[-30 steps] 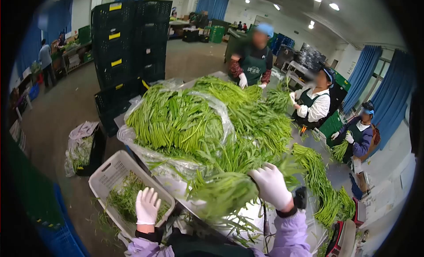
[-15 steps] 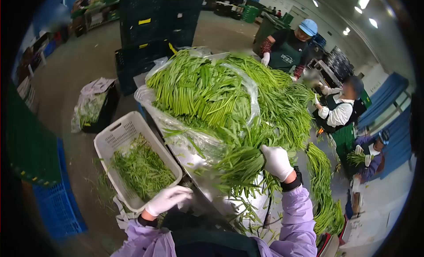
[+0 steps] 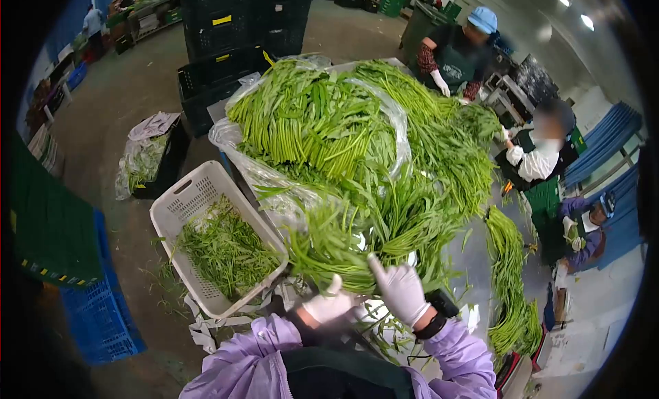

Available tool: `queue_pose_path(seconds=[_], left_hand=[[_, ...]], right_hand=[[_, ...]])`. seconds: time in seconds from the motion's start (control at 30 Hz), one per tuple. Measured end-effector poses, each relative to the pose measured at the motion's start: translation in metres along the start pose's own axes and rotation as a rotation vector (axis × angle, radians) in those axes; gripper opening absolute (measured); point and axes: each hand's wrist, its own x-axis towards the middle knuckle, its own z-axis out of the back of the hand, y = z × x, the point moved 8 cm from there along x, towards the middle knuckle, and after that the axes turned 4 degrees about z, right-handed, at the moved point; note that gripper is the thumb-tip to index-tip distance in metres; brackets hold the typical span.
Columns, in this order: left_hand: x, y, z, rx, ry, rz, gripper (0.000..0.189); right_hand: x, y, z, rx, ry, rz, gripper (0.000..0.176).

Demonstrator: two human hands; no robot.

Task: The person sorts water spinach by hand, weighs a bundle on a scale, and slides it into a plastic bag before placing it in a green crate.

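A loose bunch of long-stemmed leafy greens [image 3: 329, 258] lies across my two gloved hands, in front of the big pile. My left hand [image 3: 329, 306] is closed on its lower side, thumb up, with the fingers partly hidden. From the other end my right hand [image 3: 401, 292] grips the stems, its thumb along the top and the remaining fingers out of sight beneath. Right behind the bunch, the heap of greens [image 3: 309, 124] rests on clear plastic sheeting [image 3: 226, 135] on a metal table [image 3: 473, 251].
Left of the table stands a white crate [image 3: 165, 210] with loose greens in it. Dark stacked crates [image 3: 240, 28] rise behind, and a blue crate [image 3: 103, 317] is far left. A row of greens [image 3: 508, 275] lies right. Co-workers [image 3: 453, 63] stand across the table.
My left hand has moved right from beside the white crate to the bunch. My right hand has come down and left, bringing the greens nearer to me.
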Motion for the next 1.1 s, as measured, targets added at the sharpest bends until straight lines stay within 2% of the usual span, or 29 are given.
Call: queue_pose_path(seconds=[0.03,0.07,0.13,0.17,0.2,0.27,0.3,0.37,0.47,0.5,0.53,0.57,0.6,0.63,0.67,0.73,0.77,0.8,0.87,0.9,0.93,1.0,1.03,1.07,1.1], left_hand=[[-0.008,0.0,0.008,0.064,-0.072,-0.045,0.097],[-0.02,0.009,0.024,0.002,-0.235,-0.01,0.097],[-0.037,0.019,0.023,-0.022,-0.22,0.036,0.095],[-0.044,0.023,0.043,-0.008,-0.381,0.0,0.093],[-0.043,0.024,0.046,-0.071,-0.34,-0.018,0.088],[-0.049,0.037,0.066,-0.259,-0.482,0.032,0.066],[-0.048,0.038,0.062,-0.254,-0.489,0.047,0.066],[-0.053,0.034,0.059,-0.166,-0.615,0.044,0.05],[-0.055,0.021,0.035,0.0,-0.685,0.083,0.043],[-0.051,0.016,0.027,-0.022,-0.589,0.046,0.042],[-0.053,0.013,0.029,-0.002,-0.588,0.055,0.042],[-0.056,0.004,0.034,0.147,-0.603,0.039,0.042],[-0.058,-0.008,0.036,0.298,-0.615,0.02,0.042],[-0.054,-0.027,0.012,0.463,-0.622,0.037,0.042],[-0.062,-0.035,0.016,0.475,-0.633,0.059,0.043],[-0.064,-0.061,-0.012,0.609,-0.649,0.096,0.045],[-0.062,-0.073,-0.031,0.731,-0.666,0.121,0.045],[-0.063,-0.081,-0.036,0.826,-0.649,0.145,0.048],[-0.066,-0.093,-0.05,0.982,-0.628,0.14,0.053],[-0.068,-0.092,-0.054,1.026,-0.572,0.24,0.06],[-0.07,-0.096,-0.057,1.104,-0.57,0.226,0.062],[-0.074,-0.101,-0.073,1.355,-0.545,0.249,0.043],[-0.074,-0.103,-0.083,1.371,-0.543,0.259,0.043],[-0.074,-0.104,-0.092,1.479,-0.536,0.309,0.04],[-0.072,-0.104,-0.098,1.585,-0.529,0.357,0.037]], right_hand=[[-0.004,0.015,-0.012,0.063,0.055,0.026,0.064],[-0.01,0.029,-0.024,0.126,0.11,0.051,0.064],[-0.023,0.056,-0.048,0.035,0.057,0.161,0.071],[-0.027,0.065,-0.05,0.079,0.023,0.168,0.062],[-0.031,0.075,-0.05,0.123,-0.014,0.174,0.054],[-0.037,0.086,-0.065,0.176,-0.03,0.129,0.048],[-0.04,0.092,-0.065,0.129,-0.032,0.121,0.049],[-0.046,0.099,-0.065,0.089,-0.042,0.094,0.049],[-0.056,0.103,-0.068,0.149,-0.067,0.014,0.049],[-0.057,0.102,-0.067,0.217,-0.115,-0.017,0.049],[-0.057,0.099,-0.065,0.282,-0.168,-0.046,0.05],[-0.059,0.098,-0.063,0.282,-0.188,-0.06,0.05],[-0.06,0.094,-0.054,0.451,-0.212,-0.062,0.05],[-0.06,0.09,-0.046,0.621,-0.238,-0.058,0.05],[-0.062,0.084,-0.041,0.623,-0.261,-0.063,0.05],[-0.076,0.061,-0.043,1.161,-0.352,-0.141,0.052],[-0.081,0.047,-0.063,1.38,-0.39,-0.261,0.046],[-0.082,0.043,-0.091,1.916,-0.439,-0.426,0.039],[-0.08,0.015,-0.104,2.26,-0.59,-0.634,0.033],[-0.076,0.007,-0.099,2.306,-0.704,-0.667,0.034],[-0.072,0.011,-0.102,2.311,-0.727,-0.669,0.034],[-0.048,0.041,-0.103,2.44,-0.399,-0.506,0.037],[-0.049,0.055,-0.104,2.376,-0.181,-0.569,0.041],[-0.028,0.069,-0.124,2.077,-0.209,-0.412,0.04],[-0.029,0.062,-0.082,2.177,-0.207,-0.344,0.036]])
